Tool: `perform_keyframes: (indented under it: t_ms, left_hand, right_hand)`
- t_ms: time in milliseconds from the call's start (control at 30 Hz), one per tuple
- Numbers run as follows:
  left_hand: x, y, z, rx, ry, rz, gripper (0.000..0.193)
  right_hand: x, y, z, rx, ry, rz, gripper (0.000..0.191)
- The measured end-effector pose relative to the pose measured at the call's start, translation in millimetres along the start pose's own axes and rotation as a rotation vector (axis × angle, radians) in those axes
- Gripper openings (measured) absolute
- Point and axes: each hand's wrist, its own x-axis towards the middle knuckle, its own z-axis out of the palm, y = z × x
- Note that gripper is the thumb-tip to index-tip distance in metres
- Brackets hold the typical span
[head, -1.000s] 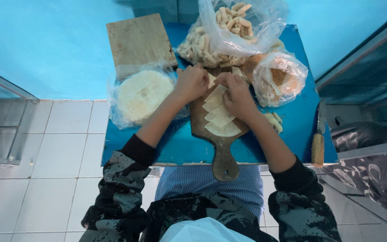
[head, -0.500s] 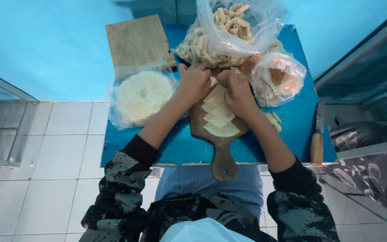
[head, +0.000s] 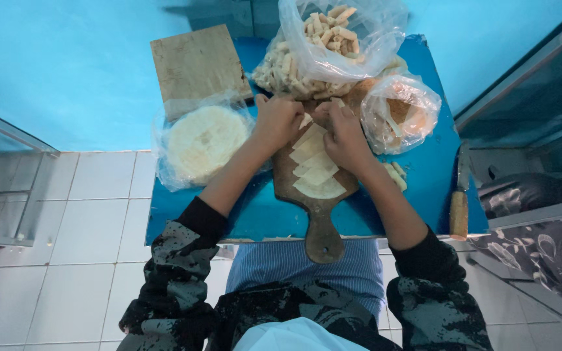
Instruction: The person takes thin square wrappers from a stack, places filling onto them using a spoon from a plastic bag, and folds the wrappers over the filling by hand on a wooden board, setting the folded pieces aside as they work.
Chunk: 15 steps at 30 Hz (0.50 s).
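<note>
Both hands meet at the far end of a brown paddle-shaped wooden board (head: 321, 214) on a blue table (head: 258, 214). Pale triangular pastry sheets (head: 315, 170) lie overlapped on the board. My left hand (head: 278, 121) and my right hand (head: 341, 133) are curled close together over the top sheet, fingers pinching a piece of pastry between them. What lies under the fingers is hidden.
A bag of round pale wrappers (head: 204, 142) lies left of the board. A square wooden board (head: 196, 64) is behind it. Bags of rolled pastries (head: 333, 39) sit at the back, another bag (head: 401, 116) at right. A wooden-handled knife (head: 458, 205) lies at the right edge.
Both hands stay at the board's far end, with only small finger movements over the top sheet.
</note>
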Motion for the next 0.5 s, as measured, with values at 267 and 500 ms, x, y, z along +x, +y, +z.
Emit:
perform_keyframes:
  t_ms: [267, 500]
  left_hand:
    - [-1.4, 4.4, -1.6, 0.001, 0.05, 0.041, 0.011]
    - [-1.5, 5.7, -4.4, 0.042, 0.061, 0.074, 0.012]
  right_hand:
    - [-0.5, -0.9, -0.2, 0.01, -0.014, 0.045, 0.047]
    - [0.0, -1.1, -0.4, -0.011, -0.01, 0.029, 0.048]
